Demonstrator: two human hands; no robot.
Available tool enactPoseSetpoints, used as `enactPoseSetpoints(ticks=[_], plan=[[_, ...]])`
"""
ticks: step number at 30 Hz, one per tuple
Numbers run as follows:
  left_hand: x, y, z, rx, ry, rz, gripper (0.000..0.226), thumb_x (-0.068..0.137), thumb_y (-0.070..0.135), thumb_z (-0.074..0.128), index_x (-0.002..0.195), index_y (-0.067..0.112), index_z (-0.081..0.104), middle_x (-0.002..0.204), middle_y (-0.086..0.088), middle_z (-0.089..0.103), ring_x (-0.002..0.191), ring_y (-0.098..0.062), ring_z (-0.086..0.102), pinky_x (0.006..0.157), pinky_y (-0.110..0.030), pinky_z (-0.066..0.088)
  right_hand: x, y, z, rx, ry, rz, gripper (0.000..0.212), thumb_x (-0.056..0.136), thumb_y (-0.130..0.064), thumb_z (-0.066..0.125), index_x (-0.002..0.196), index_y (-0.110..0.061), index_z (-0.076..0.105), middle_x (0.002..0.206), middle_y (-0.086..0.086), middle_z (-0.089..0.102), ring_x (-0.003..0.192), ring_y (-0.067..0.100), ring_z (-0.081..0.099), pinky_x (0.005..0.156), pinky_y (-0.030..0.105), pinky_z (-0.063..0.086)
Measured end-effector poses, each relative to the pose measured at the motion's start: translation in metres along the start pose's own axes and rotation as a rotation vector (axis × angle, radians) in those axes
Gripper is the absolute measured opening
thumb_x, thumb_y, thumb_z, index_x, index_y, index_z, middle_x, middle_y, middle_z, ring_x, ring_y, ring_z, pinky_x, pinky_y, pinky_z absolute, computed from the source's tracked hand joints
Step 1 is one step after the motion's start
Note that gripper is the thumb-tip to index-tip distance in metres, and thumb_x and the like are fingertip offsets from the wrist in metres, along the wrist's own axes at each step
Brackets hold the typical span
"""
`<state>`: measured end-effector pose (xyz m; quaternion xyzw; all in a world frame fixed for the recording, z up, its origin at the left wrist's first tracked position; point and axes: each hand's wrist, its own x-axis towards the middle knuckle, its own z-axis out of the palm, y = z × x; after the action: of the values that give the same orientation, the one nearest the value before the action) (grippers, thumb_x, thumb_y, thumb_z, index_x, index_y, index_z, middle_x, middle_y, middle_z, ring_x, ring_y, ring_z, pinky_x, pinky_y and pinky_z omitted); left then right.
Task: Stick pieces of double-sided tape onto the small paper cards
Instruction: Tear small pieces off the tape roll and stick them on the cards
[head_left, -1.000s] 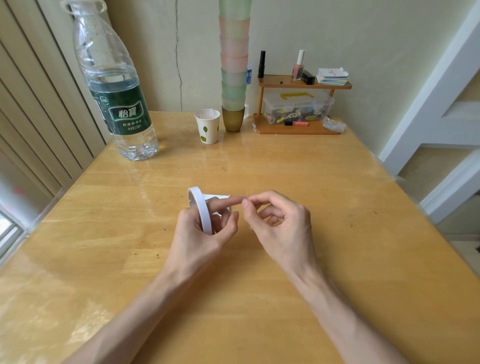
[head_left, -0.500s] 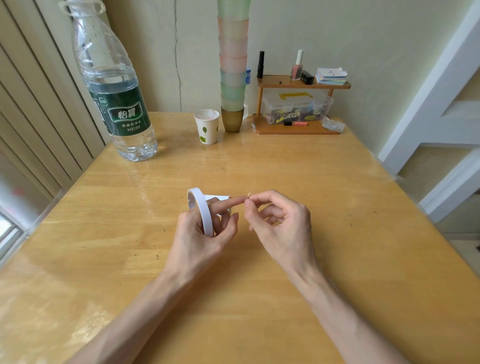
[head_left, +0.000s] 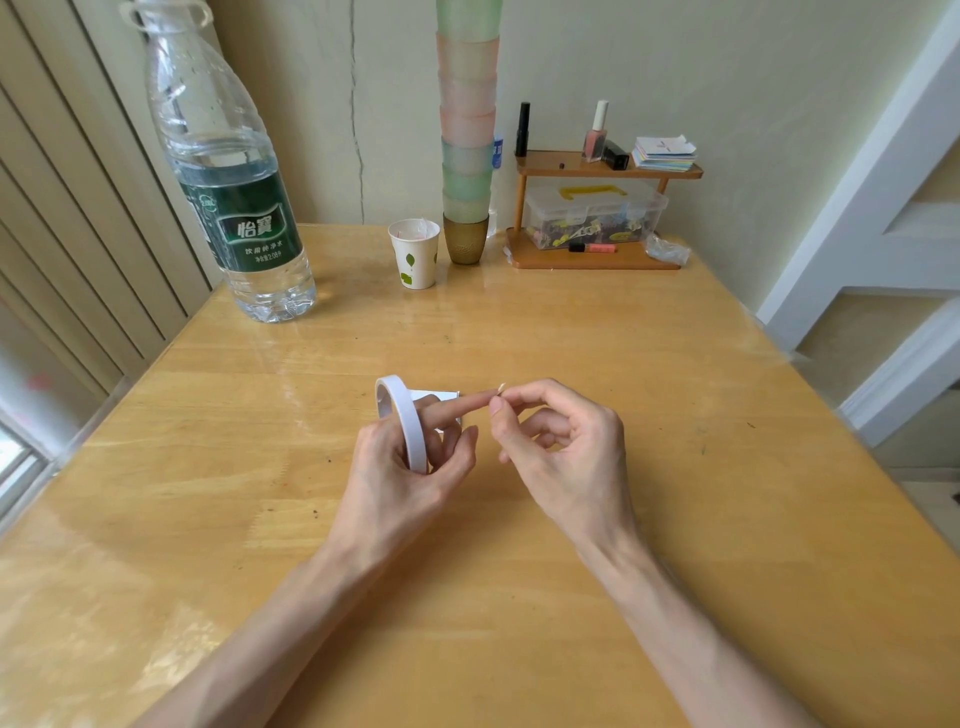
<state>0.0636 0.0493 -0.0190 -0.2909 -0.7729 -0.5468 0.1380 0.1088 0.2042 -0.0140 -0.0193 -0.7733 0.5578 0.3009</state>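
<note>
A white roll of double-sided tape (head_left: 402, 421) stands on edge in my left hand (head_left: 410, 467), whose fingers pass through its hole and grip it, index finger stretched out to the right. My right hand (head_left: 558, 452) pinches a tiny piece of tape (head_left: 501, 388) between thumb and index finger, right at my left index fingertip. A small white paper card (head_left: 439, 396) lies on the wooden table (head_left: 519, 332) behind my left hand, mostly hidden by it.
At the back left stands a large water bottle (head_left: 234, 208). A paper cup (head_left: 414, 253), a tall stack of coloured cups (head_left: 466, 156) and a small wooden shelf (head_left: 597, 171) with a plastic box, cosmetics and a stack of cards (head_left: 662, 153) line the back edge.
My right thumb and index finger have drawn slightly away from my left index fingertip, and the small piece of tape now shows between them. My left hand and the roll stay still.
</note>
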Motion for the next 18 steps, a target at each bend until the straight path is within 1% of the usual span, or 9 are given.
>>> enactPoseSetpoints(ticks=[4,7,14,18], plan=[[-0.0004,0.0013,0.0009,-0.001,-0.015,-0.007,0.04,0.092,0.001,0.072,0.116,0.031,0.078,0.052,0.013,0.039,0.051,-0.007,0.037,0.059,-0.014,0.036,0.0003,-0.0002,-0.0007,-0.013,0.003,0.003,0.009,0.09,-0.03,0.074,0.088,-0.021,0.073,0.072,-0.012,0.071,0.061,0.021,0.071,0.055,0.037,0.054],[-0.0009,0.002,0.0007,-0.015,-0.022,-0.025,0.039,0.092,0.0,0.071,0.116,0.031,0.078,0.051,0.014,0.037,0.048,-0.006,0.034,0.057,-0.011,0.033,0.0001,0.0003,-0.0014,-0.016,-0.007,-0.004,0.005,0.09,-0.025,0.073,0.087,-0.021,0.073,0.069,-0.011,0.07,0.061,0.021,0.071,0.056,0.039,0.054],[-0.0005,0.0031,0.0009,-0.025,-0.019,-0.029,0.04,0.092,0.001,0.071,0.115,0.033,0.077,0.05,0.014,0.036,0.047,-0.006,0.033,0.056,-0.011,0.033,-0.0003,-0.0004,-0.003,-0.008,-0.009,-0.007,0.005,0.093,-0.02,0.077,0.089,-0.02,0.074,0.066,-0.012,0.069,0.06,0.02,0.07,0.055,0.033,0.052],[-0.0007,0.0036,0.0006,-0.028,-0.026,-0.035,0.039,0.093,0.001,0.071,0.116,0.032,0.077,0.05,0.014,0.036,0.047,-0.006,0.033,0.055,-0.011,0.032,0.0,-0.0004,-0.0027,-0.007,-0.005,-0.005,0.008,0.093,-0.015,0.077,0.088,-0.021,0.074,0.071,-0.01,0.07,0.06,0.021,0.071,0.054,0.031,0.05]])
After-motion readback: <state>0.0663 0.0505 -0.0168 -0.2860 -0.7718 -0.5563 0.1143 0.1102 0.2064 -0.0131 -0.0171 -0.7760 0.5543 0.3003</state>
